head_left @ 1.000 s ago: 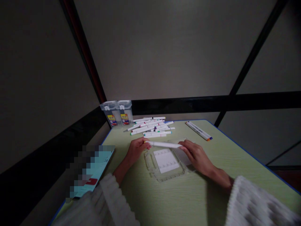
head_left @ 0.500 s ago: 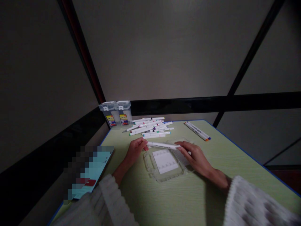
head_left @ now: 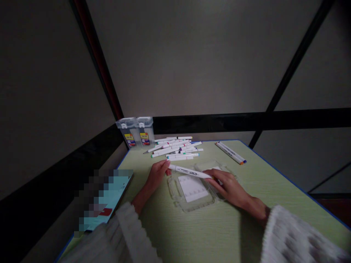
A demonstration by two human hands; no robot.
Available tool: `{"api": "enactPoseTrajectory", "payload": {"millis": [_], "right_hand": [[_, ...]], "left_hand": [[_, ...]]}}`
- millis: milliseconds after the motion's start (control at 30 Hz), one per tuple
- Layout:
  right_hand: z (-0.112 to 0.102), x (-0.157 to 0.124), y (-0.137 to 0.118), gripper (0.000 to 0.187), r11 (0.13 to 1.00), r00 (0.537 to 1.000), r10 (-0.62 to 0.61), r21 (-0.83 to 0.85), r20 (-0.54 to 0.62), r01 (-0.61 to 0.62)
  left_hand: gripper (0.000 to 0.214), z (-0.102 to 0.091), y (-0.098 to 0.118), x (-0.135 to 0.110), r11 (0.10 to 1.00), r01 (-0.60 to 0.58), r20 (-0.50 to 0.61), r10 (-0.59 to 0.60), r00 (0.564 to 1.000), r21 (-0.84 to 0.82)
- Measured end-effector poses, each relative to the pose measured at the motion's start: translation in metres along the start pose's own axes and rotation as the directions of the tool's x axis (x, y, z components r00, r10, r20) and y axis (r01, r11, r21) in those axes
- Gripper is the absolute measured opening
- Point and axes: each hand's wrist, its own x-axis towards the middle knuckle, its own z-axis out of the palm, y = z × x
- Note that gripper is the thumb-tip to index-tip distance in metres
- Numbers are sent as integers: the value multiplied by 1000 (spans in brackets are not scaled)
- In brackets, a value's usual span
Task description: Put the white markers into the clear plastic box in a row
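Observation:
Between my two hands a white marker [head_left: 189, 171] with dark print on its barrel is held, sloping down to the right. My left hand [head_left: 158, 175] pinches its left end, and my right hand [head_left: 226, 185] grips its right end, where a bit of yellow shows. Beneath the marker an unfolded clear plastic case [head_left: 186, 209] with a white insert [head_left: 192, 189] lies on the table; my right hand covers part of its right half. Just beyond, a loose heap of white markers [head_left: 175, 148] with variously coloured ends lies on the table.
Two clear lidded boxes [head_left: 146, 137] with yellow labels stand at the back left corner. Two markers [head_left: 230, 152] with orange and blue ends lie side by side at the back right. A light blue booklet [head_left: 109, 201], partly pixelated, rests at the left edge of the pale green table [head_left: 197, 237].
The marker's right end has tipped downward and its printed side has turned more into view. My right hand has lowered slightly with it; my left hand keeps its place.

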Motion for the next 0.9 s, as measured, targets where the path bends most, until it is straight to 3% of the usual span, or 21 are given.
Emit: {"api": "enactPoseTrajectory", "payload": {"millis": [567, 900], "right_hand": [[-3, 0, 0, 23, 999, 1000, 1, 43, 28, -2], [0, -2, 2, 28, 999, 996, -11, -49, 93, 16]], "left_hand": [[34, 0, -6, 0, 999, -30, 69, 33, 997, -41], [34, 0, -3, 1, 993, 2, 6, -1, 1000, -121]]}}
